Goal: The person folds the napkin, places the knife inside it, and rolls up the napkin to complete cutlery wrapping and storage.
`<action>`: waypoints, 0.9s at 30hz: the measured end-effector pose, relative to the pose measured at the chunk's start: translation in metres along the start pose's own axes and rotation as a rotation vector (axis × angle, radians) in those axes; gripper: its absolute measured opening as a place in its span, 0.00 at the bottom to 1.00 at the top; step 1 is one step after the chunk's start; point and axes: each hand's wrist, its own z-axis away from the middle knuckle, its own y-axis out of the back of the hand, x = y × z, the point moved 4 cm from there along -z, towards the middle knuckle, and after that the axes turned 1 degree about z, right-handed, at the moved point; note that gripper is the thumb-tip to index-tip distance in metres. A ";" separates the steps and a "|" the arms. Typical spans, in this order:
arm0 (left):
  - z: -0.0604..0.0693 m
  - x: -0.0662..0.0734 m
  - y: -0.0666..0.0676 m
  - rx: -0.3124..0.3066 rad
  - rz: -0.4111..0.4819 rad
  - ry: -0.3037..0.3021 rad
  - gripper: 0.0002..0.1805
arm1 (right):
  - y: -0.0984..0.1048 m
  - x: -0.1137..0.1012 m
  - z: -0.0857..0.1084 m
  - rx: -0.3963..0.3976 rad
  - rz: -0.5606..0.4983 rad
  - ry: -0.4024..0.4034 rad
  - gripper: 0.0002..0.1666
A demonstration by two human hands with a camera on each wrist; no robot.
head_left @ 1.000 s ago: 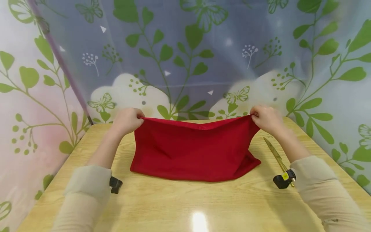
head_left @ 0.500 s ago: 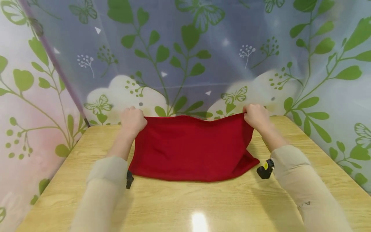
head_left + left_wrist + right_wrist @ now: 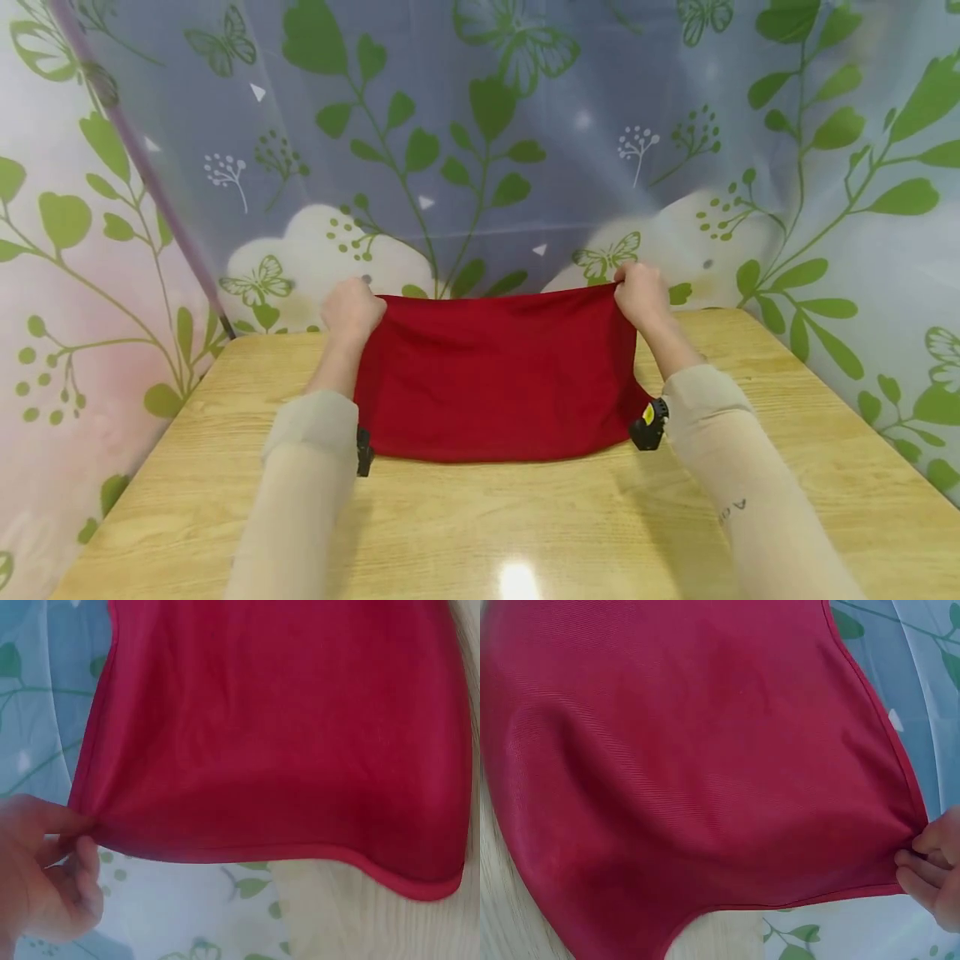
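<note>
The red cloth (image 3: 495, 375) is held up by its far edge in front of the body, its two far corners pinched and its near edge lying along the tabletop (image 3: 450, 533). At the cloth's far left corner, the left hand's grip (image 3: 352, 312) is closed, with the fabric nipped between thumb and curled fingers. At its far right corner, the right hand's grip (image 3: 642, 293) is likewise closed on the hem, the fabric gathered into small creases there. Between the two, the far edge is drawn nearly straight, and the panel below is marked by shallow folds. Its right side edge is bent inward in a curve. Near the cloth's lower left and lower right corners, a black device is worn at each wrist; whether the fabric is touched by either cannot be told. Toward the viewer from the cloth, both forearms are covered by pale sleeves (image 3: 757, 500), the right one printed with dark marks. Beyond the cloth, a backdrop (image 3: 405, 125) is patterned with green leaves, butterflies and white cloud shapes.
</note>
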 end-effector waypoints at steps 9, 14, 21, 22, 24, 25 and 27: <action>-0.003 -0.009 -0.006 0.097 0.259 0.103 0.09 | -0.020 0.004 -0.002 -0.181 -0.034 0.173 0.25; 0.006 -0.009 -0.034 -0.316 0.203 -0.036 0.30 | -0.049 0.010 0.015 -0.462 0.009 0.316 0.29; 0.035 -0.021 -0.049 -0.542 -0.223 -0.282 0.13 | -0.052 0.021 0.046 -0.627 0.129 0.376 0.20; 0.039 -0.024 -0.050 -0.544 -0.259 -0.305 0.10 | -0.050 0.022 0.051 -0.645 0.148 0.389 0.19; 0.048 -0.028 -0.053 -0.553 -0.291 -0.345 0.06 | -0.047 0.024 0.060 -0.674 0.179 0.407 0.16; 0.053 -0.030 -0.055 -0.568 -0.293 -0.352 0.06 | -0.046 0.024 0.066 -0.689 0.186 0.409 0.15; 0.064 -0.033 -0.060 -0.613 -0.284 -0.360 0.08 | -0.044 0.027 0.075 -0.723 0.203 0.410 0.14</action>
